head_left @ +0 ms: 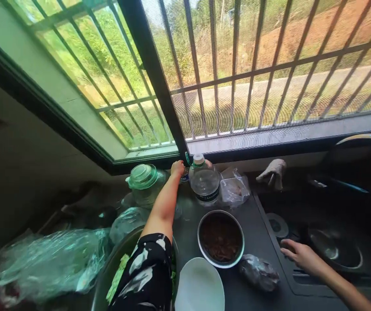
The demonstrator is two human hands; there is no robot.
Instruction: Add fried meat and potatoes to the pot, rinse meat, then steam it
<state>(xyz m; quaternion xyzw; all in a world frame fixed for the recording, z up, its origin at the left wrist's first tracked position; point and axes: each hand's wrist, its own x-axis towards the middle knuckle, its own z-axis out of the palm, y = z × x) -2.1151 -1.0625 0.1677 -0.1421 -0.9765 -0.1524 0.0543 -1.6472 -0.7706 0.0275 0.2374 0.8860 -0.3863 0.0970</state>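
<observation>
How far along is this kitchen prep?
Done: a metal bowl of dark food sits on the dark counter beside an empty white bowl. In hand: the left hand reaches a small item beside the clear plastic bottle; the right hand rests at the sink edge. Left: green vegetables look uncooked.

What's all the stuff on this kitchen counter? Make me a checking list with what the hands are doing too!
Surface: dark counter, stove at right.
Job's things: small item by the window frame, hidden behind left hand; big water bottle beside it.
Clutter: bowl of dark food, white bowl, green-lidded jar, plastic bags, wrapped bundle, cloth.
Grippers: left hand reaching far back, closed; right hand flat on stove edge, open.
Cables: nothing seen.
Surroundings: barred window, greenery outside.
</observation>
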